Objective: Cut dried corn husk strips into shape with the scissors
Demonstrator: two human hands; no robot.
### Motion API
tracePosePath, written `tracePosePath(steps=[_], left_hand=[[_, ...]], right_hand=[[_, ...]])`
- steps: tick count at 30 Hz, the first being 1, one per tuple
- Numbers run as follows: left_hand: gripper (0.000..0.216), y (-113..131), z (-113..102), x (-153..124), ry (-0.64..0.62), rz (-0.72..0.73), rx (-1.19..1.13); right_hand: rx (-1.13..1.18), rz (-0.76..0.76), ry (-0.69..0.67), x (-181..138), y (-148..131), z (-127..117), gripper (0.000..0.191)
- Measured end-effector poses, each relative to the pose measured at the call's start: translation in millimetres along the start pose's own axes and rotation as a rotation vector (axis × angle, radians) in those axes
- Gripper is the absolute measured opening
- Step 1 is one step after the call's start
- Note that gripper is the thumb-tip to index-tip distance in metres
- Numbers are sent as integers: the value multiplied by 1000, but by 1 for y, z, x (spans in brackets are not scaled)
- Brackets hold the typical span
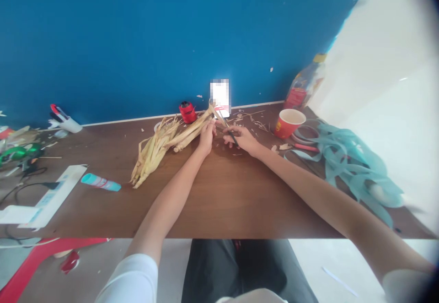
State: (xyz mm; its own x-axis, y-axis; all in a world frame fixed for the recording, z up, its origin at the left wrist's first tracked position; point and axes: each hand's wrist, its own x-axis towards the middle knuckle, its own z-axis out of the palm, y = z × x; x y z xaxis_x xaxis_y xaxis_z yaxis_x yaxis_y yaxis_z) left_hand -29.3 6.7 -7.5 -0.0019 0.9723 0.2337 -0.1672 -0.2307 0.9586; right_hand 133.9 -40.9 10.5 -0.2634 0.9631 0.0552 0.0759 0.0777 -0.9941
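Near the back of the table, my left hand (206,137) pinches a bundle of dried corn husks (190,133) close to its upper right end. The strips run down to the left from my fingers and a folded loop stands up above them. My right hand (242,139) is closed on a slim, dark-handled tool (233,137) that looks like scissors, its metal part pointing up-left at the husk end. Blur hides its exact shape and whether it touches the husk. A looser pile of corn husks (154,154) lies left of my left hand.
A red-wrapped roll (187,112) stands behind the husks. Right are a red paper cup (290,123), a bottle (305,85) and tangled teal ribbon (356,156). Left are a blue glue stick (101,182), a white box (58,197) and a pen holder (70,123). Scraps litter the back.
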Motion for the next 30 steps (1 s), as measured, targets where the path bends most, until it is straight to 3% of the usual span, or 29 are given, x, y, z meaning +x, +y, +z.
tracePosePath(steps=[8, 12, 20, 25, 30], left_hand=[[15, -1, -2, 3, -1, -6, 19], [14, -3, -1, 3, 17, -60, -80], [26, 5, 5, -3, -6, -99, -83], [26, 6, 6, -4, -2, -124, -69], [24, 2, 4, -4, -20, -63, -20]], right_hand=[[-38, -87, 187, -2, -2, 0, 44], [-12, -16, 177, -5, -7, -1, 53], [-167, -169, 222, -3, 6, 0, 39], [-124, -105, 224, -5, 2, 2, 49], [-214, -152, 202, -6, 1, 1, 32]])
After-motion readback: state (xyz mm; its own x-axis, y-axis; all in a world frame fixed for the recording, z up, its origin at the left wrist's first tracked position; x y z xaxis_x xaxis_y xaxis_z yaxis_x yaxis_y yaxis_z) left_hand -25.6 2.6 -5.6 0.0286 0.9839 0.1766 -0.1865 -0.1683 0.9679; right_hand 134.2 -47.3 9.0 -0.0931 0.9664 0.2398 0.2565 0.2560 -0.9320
